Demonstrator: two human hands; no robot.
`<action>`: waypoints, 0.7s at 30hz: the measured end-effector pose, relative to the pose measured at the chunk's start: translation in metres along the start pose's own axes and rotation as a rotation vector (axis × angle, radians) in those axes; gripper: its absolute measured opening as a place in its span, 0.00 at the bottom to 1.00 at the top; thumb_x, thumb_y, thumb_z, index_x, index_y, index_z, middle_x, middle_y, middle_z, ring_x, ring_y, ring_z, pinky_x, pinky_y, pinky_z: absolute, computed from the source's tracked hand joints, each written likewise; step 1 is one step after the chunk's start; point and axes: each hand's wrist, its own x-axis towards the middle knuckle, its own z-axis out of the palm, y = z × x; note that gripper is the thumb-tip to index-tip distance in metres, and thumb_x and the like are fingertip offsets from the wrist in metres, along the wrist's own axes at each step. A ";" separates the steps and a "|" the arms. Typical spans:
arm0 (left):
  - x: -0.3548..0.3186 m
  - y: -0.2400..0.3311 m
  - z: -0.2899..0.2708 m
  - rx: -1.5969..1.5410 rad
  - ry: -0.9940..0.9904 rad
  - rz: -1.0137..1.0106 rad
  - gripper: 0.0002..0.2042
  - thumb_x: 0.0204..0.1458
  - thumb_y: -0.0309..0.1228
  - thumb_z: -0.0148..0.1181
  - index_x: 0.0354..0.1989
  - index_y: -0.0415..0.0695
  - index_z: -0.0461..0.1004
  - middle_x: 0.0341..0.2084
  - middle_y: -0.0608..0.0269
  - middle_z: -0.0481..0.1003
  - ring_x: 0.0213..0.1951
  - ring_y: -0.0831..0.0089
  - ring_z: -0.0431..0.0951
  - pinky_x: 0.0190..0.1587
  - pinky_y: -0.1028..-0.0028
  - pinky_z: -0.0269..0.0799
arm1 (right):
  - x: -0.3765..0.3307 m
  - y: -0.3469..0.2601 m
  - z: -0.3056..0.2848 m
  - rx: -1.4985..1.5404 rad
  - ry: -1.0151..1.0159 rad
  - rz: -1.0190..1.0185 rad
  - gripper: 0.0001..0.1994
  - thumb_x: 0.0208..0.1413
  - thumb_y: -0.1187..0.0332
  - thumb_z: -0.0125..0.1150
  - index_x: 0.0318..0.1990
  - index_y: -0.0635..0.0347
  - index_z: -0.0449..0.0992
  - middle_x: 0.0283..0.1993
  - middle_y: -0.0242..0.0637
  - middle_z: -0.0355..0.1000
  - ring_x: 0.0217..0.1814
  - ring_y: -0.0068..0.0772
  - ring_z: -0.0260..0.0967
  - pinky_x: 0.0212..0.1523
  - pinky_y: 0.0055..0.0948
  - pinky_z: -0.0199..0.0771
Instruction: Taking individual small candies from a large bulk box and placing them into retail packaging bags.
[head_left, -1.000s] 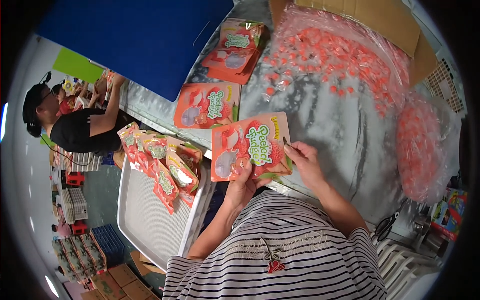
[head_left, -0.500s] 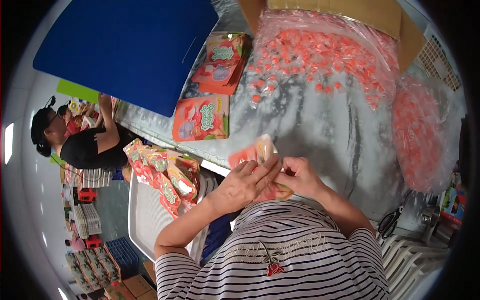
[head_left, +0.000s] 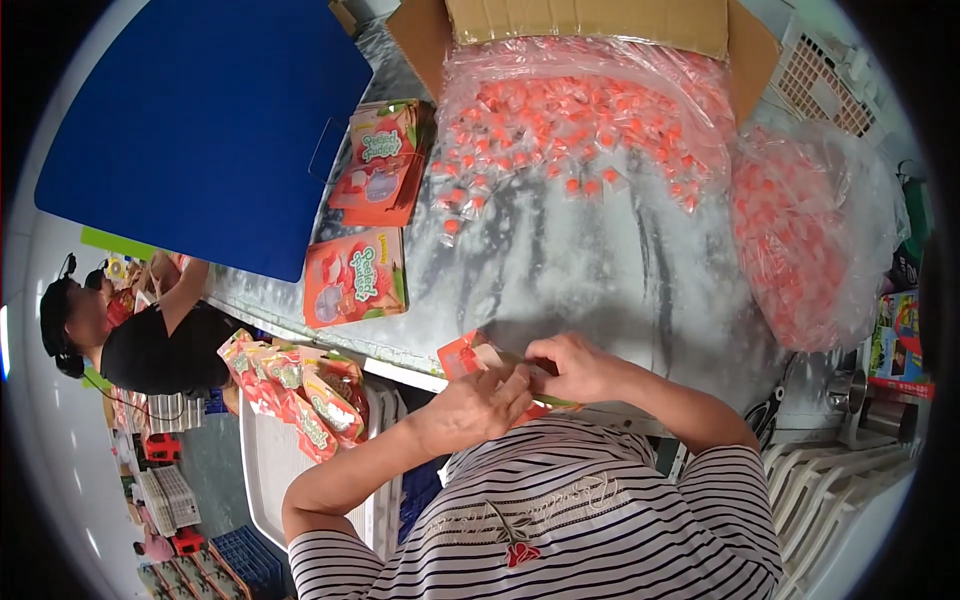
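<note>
Both my hands hold one red printed pouch (head_left: 468, 357) at the near edge of the grey table (head_left: 600, 270), close to my striped shirt. My left hand (head_left: 478, 402) grips its lower side and my right hand (head_left: 572, 368) pinches its top edge; the hands hide most of the pouch. More flat red pouches lie on the table, one (head_left: 354, 279) by itself and a small stack (head_left: 382, 162) farther back. A clear bag of small red wrapped candies (head_left: 575, 125) spreads out of a cardboard box (head_left: 590, 25).
A second clear bag of red candies (head_left: 800, 240) lies at the right. A white tray (head_left: 272, 460) at my lower left holds several filled pouches (head_left: 300, 395). A blue board (head_left: 200, 130) covers the table's left. Another person in black (head_left: 150, 345) works at the left.
The pouch came down from flat on the table to the table's near edge, now turned on edge between both hands. The view shifted forward, showing more of the box.
</note>
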 end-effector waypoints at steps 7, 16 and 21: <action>0.010 -0.003 0.003 -0.038 0.040 0.044 0.12 0.38 0.26 0.57 0.33 0.35 0.71 0.38 0.54 0.72 0.30 0.68 0.77 0.31 0.73 0.75 | -0.001 0.009 0.003 -0.210 0.237 -0.164 0.06 0.49 0.73 0.61 0.29 0.65 0.69 0.25 0.46 0.72 0.25 0.43 0.71 0.26 0.36 0.68; 0.018 -0.003 0.005 -0.159 0.074 -0.024 0.14 0.33 0.24 0.57 0.32 0.35 0.71 0.31 0.56 0.68 0.30 0.63 0.74 0.36 0.69 0.74 | -0.003 0.003 -0.004 -0.123 0.077 -0.153 0.09 0.47 0.73 0.62 0.35 0.66 0.69 0.27 0.50 0.72 0.30 0.49 0.73 0.29 0.37 0.70; 0.019 0.001 0.004 -0.146 0.031 -0.011 0.15 0.35 0.25 0.56 0.35 0.34 0.72 0.31 0.55 0.68 0.30 0.64 0.73 0.34 0.69 0.73 | -0.001 0.020 0.000 -0.193 0.194 -0.109 0.06 0.48 0.74 0.57 0.32 0.67 0.70 0.27 0.54 0.72 0.32 0.56 0.72 0.32 0.44 0.71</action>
